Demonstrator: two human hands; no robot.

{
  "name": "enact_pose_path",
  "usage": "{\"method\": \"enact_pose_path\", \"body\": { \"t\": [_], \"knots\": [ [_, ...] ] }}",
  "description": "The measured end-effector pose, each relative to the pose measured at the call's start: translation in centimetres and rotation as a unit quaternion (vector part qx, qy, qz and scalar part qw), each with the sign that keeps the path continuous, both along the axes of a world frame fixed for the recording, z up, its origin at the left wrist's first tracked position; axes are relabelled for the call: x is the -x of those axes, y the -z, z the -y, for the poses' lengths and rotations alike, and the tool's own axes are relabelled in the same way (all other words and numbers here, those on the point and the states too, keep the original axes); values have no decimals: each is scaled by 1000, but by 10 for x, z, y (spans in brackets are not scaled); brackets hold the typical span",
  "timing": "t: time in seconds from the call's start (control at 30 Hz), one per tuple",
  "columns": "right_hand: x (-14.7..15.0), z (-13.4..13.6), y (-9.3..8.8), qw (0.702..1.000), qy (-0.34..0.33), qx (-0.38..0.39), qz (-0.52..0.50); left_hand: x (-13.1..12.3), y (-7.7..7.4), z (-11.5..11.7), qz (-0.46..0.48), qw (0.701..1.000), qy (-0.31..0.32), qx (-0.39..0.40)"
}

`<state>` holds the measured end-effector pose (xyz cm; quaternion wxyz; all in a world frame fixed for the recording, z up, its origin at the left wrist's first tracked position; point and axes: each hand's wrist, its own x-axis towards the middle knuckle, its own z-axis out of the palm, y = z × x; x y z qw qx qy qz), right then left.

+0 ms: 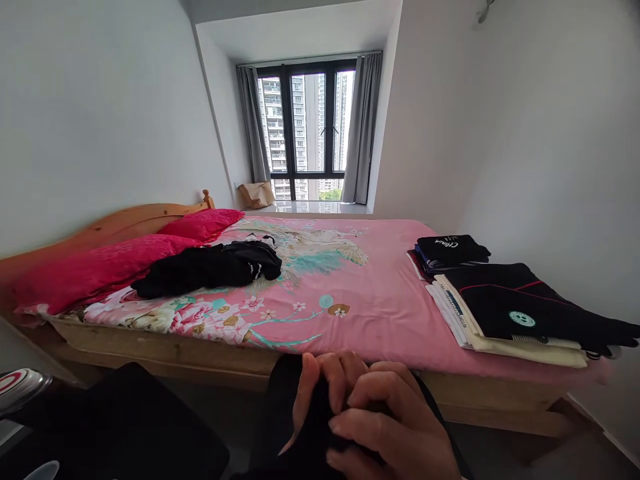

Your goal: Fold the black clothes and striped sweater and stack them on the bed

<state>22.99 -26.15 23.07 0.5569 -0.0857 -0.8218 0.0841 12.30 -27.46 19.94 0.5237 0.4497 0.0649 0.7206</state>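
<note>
My left hand (303,393) and my right hand (405,420) are close together at the lower middle, just in front of the bed's near edge. Black cloth (320,430) lies between them, against the left palm. The left fingers curl over it, with one digit upright on the left side. My right hand's fingers are bent inward towards the left hand and close on the same dark cloth. Shadow hides the fingertips in part, and the kind of garment cannot be told. Dark fabric, seemingly over my legs, shows behind the hands.
Folded clothes (500,300) form a stack on the pink bed sheet (380,287) at right, beside a smaller folded stack (453,250). A crumpled black garment (215,267) lies near the red pillows (120,263). At lower left stands a jar-like container (23,390).
</note>
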Motion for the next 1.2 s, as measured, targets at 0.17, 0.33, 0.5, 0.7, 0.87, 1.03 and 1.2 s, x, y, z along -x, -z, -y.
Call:
{"method": "enact_pose_path", "body": {
  "t": [0.17,0.33,0.5,0.7,0.87,1.03,1.2],
  "knots": [
    [-1,-1,8,1000,20,21,-12,6,4,4,-40,997,1,70],
    [6,-7,27,992,20,103,-63,8,8,7,-112,987,18,117],
    [2,-16,40,991,47,118,-37,14,13,-3,-174,973,-68,138],
    [-26,-14,44,962,2,264,68,40,-13,-15,-404,806,-426,77],
    [-38,-12,39,935,17,327,137,47,-34,-15,-526,720,-449,59],
    [-44,-17,33,898,52,398,180,45,-36,-13,-521,740,-413,103],
    [-37,-13,27,882,41,421,209,38,-26,-14,-496,770,-388,99]
  ]
}}
